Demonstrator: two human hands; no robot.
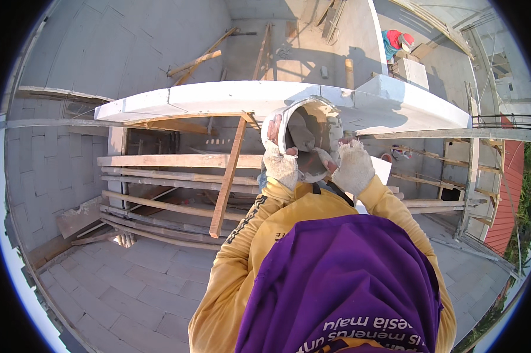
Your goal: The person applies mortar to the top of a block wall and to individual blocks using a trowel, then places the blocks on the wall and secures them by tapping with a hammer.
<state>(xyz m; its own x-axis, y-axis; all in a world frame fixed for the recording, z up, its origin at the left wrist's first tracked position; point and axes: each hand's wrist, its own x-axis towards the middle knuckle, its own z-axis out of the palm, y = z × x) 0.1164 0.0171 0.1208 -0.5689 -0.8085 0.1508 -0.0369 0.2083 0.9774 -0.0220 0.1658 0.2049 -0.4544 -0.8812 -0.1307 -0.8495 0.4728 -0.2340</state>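
The white bucket [326, 120] sits right at the near edge of the white block wall [218, 97], overlapping it from this angle, mouth facing the wearer. Can't tell if the wall takes any weight. Left hand [281, 169] has its grip round one side, right hand [355, 167] has the other, both in knit gloves.

My worry: the rim looks kinda crusted on the right, so a glove could slip there. Lose one side and the bucket would probably swing and spill the grey stuff inside (can't make out what it is). On the wall's near side there are long poles [174, 205] and a wooden brace [229, 176] with gaps between, so a dropped bucket could tumble through.
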